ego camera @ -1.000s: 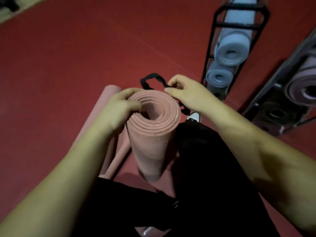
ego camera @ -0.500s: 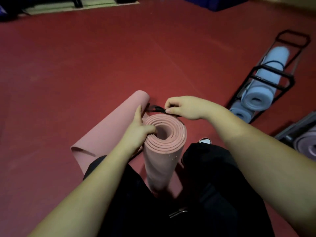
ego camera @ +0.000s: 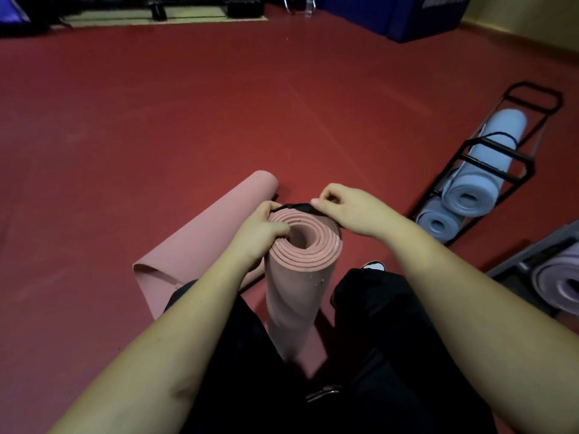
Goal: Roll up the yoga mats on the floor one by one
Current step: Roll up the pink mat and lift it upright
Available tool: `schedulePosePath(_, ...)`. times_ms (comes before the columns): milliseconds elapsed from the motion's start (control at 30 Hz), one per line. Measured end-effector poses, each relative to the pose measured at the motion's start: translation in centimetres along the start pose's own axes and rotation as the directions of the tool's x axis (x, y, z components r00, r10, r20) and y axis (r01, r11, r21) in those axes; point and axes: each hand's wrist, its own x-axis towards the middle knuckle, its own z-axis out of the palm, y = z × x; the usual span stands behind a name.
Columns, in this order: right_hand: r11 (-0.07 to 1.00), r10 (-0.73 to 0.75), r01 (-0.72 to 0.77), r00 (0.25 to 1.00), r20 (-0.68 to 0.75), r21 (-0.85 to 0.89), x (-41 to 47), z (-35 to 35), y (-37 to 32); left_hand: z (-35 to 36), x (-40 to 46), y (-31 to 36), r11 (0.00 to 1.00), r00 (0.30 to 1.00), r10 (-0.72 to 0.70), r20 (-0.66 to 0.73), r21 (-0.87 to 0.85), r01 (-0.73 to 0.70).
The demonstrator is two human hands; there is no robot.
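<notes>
The rolled pink mat (ego camera: 299, 277) stands on end on the red floor (ego camera: 156, 120) between the person's dark-trousered knees, its spiral end facing up at the camera. The left hand (ego camera: 263, 230) grips the top rim on the left side, thumb hooked into the hollow core and fingers (ego camera: 266, 209) curled over the far edge, where they also catch one end of a black strap (ego camera: 299, 207). The right hand (ego camera: 351, 211) sits at the far right of the rim, fingers curled in a pinch on that same strap, which stretches across the far edge of the roll between the two hands (whether it fully circles the mat cannot be told from here). Just left of the upright roll, a second pink mat (ego camera: 203, 239) lies on the floor, loosely curled, its near end gaping open. Off to the right, a black wire rack (ego camera: 498, 158) holds two rolled blue mats (ego camera: 482, 180), one above the other. At the right edge, a rolled mauve mat (ego camera: 560, 280) rests in another holder, only partly in view.
</notes>
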Motion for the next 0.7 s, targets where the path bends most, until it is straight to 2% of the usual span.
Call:
schedulePosePath(133, 0.986, 0.113, -0.118, 0.992, 0.056, 0.115, -1.9, 0.0, 0.8, -0.5, 2.1, -0.9, 0.999, 0.999, -0.01, -0.045, -0.035, 0.008)
schedulePosePath(233, 0.986, 0.065, -0.063, 0.998, -0.004, 0.152, -3.5, 0.5, 0.0, -0.6, 3.5, -1.2, 1.0, 0.999, -0.008, -0.051, -0.014, 0.007)
schedulePosePath(333, 0.968, -0.04, 0.064, 0.994, -0.102, 0.241, -5.7, 2.4, -2.2, -0.2, 3.8, -0.5, 1.0, 0.999, 0.021, -0.048, -0.003, -0.021)
schedulePosePath(433, 0.961, -0.246, 0.262, 0.954, -0.17, 0.084, -7.6, 5.4, -4.6, -0.1, 3.9, 0.0, 0.998, 0.997, 0.063, -0.038, -0.011, -0.064)
schedulePosePath(533, 0.924, -0.381, 0.373, 0.917, -0.121, -0.082, -9.0, 9.1, -4.9, -0.6, 3.6, 0.4, 0.996, 0.997, 0.057, -0.053, -0.058, -0.06)
schedulePosePath(633, 0.942, -0.335, 0.331, 0.937, -0.099, -0.056, -9.9, 12.1, -1.9, -1.1, 3.1, 0.6, 0.992, 0.996, 0.06, -0.059, -0.112, -0.066)
schedulePosePath(700, 0.98, -0.192, 0.196, 0.977, -0.09, 0.043, -9.6, 12.4, 1.0, -1.1, 3.0, 0.6, 0.989, 0.996, 0.071, -0.06, -0.127, -0.078)
